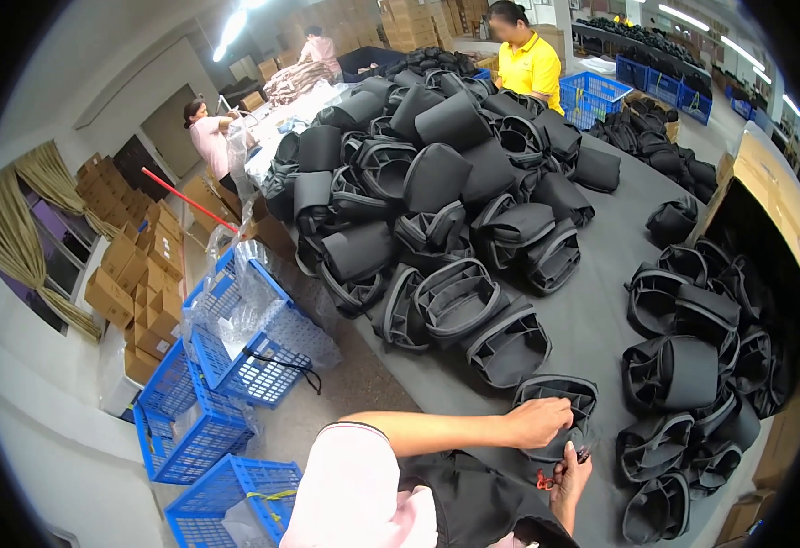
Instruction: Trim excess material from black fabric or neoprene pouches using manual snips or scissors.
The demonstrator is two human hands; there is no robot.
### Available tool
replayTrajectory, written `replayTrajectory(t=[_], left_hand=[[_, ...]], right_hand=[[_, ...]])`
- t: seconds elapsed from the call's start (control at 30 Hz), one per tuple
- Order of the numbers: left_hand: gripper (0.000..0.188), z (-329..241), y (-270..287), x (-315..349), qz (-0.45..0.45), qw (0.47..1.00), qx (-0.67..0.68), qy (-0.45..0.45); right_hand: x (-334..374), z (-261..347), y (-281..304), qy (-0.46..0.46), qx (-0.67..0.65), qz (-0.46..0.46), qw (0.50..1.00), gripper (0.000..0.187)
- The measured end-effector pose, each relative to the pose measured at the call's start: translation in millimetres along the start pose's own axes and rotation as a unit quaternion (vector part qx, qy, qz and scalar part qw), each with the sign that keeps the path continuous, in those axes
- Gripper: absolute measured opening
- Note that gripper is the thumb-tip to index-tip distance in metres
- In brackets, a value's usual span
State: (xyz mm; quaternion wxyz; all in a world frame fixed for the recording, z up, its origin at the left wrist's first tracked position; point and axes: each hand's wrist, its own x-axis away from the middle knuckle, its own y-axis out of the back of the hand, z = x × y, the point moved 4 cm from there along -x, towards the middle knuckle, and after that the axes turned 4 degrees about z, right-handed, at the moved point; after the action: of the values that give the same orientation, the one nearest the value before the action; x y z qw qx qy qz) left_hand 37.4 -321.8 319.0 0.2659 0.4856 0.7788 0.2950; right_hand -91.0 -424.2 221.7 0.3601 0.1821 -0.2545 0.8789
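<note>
In front of me on the grey table, a small black case [560, 395] stands open at the top, with dividers inside. My left hand [539, 422] reaches over its near part, fingers pinched together. What they pinch, perhaps the rim or a thread, is too small to make out. Just below, my right hand [568, 479] is closed around a small red-handled tool [543, 480] that looks like thread snips. A dark bit shows at its fingertips, close to the near edge of the case.
A large heap of black cases [450, 173] covers the table's far part; more cases [669, 374] lie along the right beside a cardboard box [765, 192]. Blue crates [190, 411] with plastic bags stand at the left. A person in yellow [530, 66] stands across the table; others work farther back.
</note>
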Motion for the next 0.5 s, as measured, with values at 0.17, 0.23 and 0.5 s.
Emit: replayTrajectory(t=[0.17,0.23,0.5], left_hand=[[0.038,19.4,-61.7,17.0,0.122,0.979,0.042,0.156],[0.047,16.9,-73.8,24.3,0.137,0.975,0.050,0.168],[0.055,5.1,-66.1,34.2,0.151,0.974,-0.020,0.167]], right_hand=[[-2.6,-0.9,1.4,0.021,-0.024,0.000,0.999,0.022],[-4.9,-6.3,9.3,0.026,-0.027,0.006,0.999,0.022],[-10.7,-9.6,12.2,-0.004,0.020,0.017,1.000,0.024]])
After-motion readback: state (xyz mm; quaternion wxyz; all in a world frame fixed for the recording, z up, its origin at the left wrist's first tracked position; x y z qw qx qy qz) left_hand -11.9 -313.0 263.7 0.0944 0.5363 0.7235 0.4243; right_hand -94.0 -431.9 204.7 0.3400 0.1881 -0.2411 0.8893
